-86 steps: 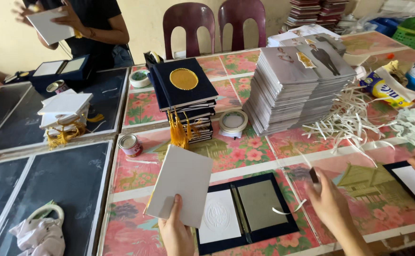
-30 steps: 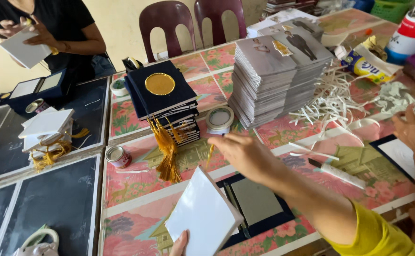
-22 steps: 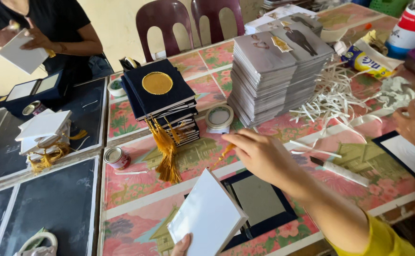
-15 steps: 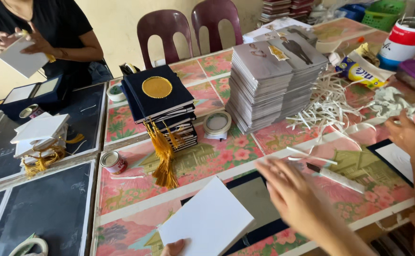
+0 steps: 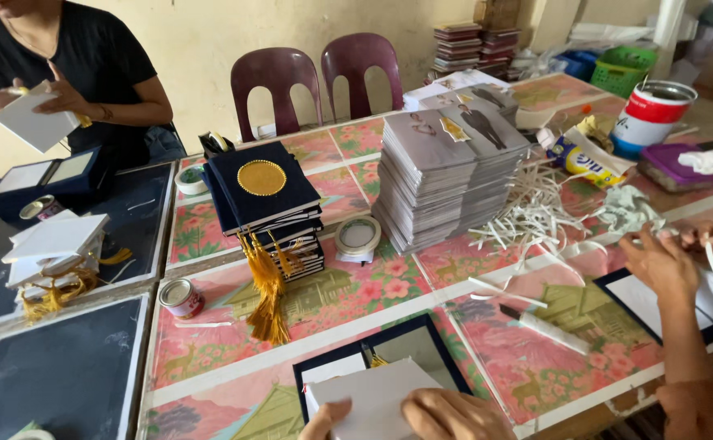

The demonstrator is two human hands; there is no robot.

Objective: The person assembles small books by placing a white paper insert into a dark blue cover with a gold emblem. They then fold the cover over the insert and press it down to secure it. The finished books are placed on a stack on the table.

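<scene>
Both hands are down at the very bottom edge, on a plain white card (image 5: 377, 395), blank and flat, no print that I can see, one corner pointing up and away from the person. The right hand (image 5: 454, 414) lies flat on top of the card with the fingers curled over, knuckles up, pressing rather than pinching. Of the left hand (image 5: 321, 420) only a thumb and a bit of finger show at the card's left corner, so I can't tell how far it's closed.

The card sits over an open dark navy folder (image 5: 389, 346) with a grey panel inside, and a bit of yellow tassel pokes out just above the card's top corner.

Everything else relative to that folder: up and left is a stack of navy covers (image 5: 263, 204) with a gold disc on top and gold tassels hanging down the front. Beside the stack is a roll of tape (image 5: 358, 236), then a tall grey pile of printed sheets (image 5: 450, 175). A small tin (image 5: 181, 297) sits off to the left. To the right, another person's hands (image 5: 666, 261) are working a white paper strip.
</scene>
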